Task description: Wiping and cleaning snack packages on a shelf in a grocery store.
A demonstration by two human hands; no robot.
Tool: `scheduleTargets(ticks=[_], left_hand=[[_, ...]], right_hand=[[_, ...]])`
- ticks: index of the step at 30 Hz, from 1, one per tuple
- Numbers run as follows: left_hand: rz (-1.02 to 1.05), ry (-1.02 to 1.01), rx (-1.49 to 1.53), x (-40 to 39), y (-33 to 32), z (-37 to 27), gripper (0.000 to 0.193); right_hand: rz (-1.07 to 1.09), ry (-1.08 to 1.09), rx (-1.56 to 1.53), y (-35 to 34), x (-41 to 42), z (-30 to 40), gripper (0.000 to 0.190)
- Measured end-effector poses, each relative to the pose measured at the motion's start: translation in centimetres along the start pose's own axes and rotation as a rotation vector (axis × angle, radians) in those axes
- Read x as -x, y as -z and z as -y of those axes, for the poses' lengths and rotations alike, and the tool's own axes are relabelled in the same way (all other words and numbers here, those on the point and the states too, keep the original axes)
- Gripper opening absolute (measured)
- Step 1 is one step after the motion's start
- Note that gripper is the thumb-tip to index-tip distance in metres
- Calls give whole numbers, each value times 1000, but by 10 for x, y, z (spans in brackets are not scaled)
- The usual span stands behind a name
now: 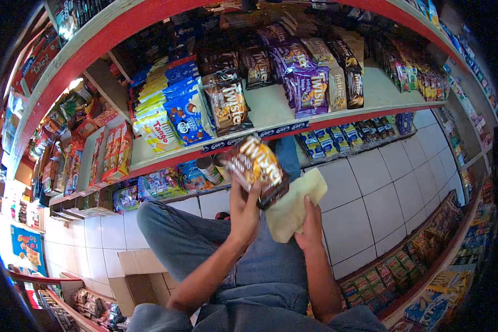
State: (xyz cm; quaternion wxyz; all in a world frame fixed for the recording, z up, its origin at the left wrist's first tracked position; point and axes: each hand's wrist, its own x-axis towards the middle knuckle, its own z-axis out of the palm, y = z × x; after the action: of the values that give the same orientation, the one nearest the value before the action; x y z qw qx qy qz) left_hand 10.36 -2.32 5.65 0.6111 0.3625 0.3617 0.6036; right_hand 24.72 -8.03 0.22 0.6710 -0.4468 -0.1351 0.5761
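Observation:
My left hand (245,213) grips a brown Twister choco snack pouch (259,168), a little blurred, tilted and held up in front of the shelf edge. In my right hand (310,228) is a pale yellow cloth (292,209), pinched between thumb and fingers, its upper part spread close beside the pouch. Whether cloth and pouch touch I cannot tell. Just beyond, on the shelf board (267,106), stand a similar brown Twister pouch (228,103), purple Twister pouches (311,89) and blue snack packs (189,112).
A red-edged shelf front (290,128) runs across before me. Yellow Tango packs (157,133) and boxed red snacks (116,151) stand to the left. My bent knee (159,224) is below the shelf. An open cardboard box (139,282) rests on the white tiled floor (348,186); stocked shelving (402,265) lies right.

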Motion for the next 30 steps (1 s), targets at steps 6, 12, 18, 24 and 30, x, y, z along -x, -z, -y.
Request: scheduleTargets(ticks=[6, 12, 18, 24, 30], left_hand=[[-31, -24, -24, 31, 31, -6, 44], [-221, 132, 171, 24, 51, -42, 36], [-236, 133, 249, 27, 68, -50, 38], [-67, -106, -393, 45, 98, -14, 45], [188, -47, -730, 47, 89, -52, 32]], right_hand=[[202, 54, 267, -41, 20, -11, 52], [299, 70, 446, -37, 37, -13, 46], [-36, 161, 295, -49, 24, 20, 41], [707, 1096, 1004, -125, 45, 43, 39], [781, 1389, 1324, -124, 27, 36, 39]])
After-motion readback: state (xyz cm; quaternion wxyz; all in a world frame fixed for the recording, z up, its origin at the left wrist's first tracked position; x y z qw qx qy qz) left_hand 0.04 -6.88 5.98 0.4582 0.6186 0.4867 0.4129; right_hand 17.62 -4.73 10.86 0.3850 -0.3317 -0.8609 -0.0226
